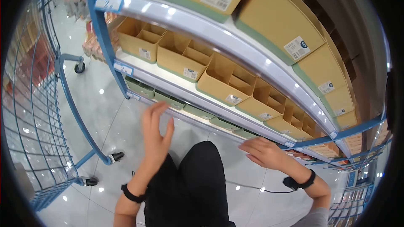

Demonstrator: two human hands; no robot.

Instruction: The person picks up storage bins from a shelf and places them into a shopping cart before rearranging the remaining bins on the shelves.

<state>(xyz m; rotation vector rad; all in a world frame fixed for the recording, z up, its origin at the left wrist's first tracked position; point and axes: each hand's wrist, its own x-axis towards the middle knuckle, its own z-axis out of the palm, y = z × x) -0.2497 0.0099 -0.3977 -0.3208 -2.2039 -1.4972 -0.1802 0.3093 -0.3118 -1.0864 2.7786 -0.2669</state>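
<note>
My left hand [155, 132] is raised in front of the lower shelf, fingers apart and slightly curled, with nothing in it. Farther right, my right hand [263, 153] hangs near the shelf's bottom edge, thumb apart from the fingers, also empty. Beyond them, tan divided boxes [223, 80] stand in a row on the middle shelf [168, 77]. Below these, green boxes [200, 112] line the bottom shelf. Larger tan bins [280, 19] with white labels fill the upper shelf. Neither hand visibly touches a box.
A blue wire cart [69, 96] with black wheels stands at the left. My bent knees in black trousers are between my hands. A thin black cable [261, 190] lies on the tiled floor [113, 138]. Blue racks [353, 193] stand at the right.
</note>
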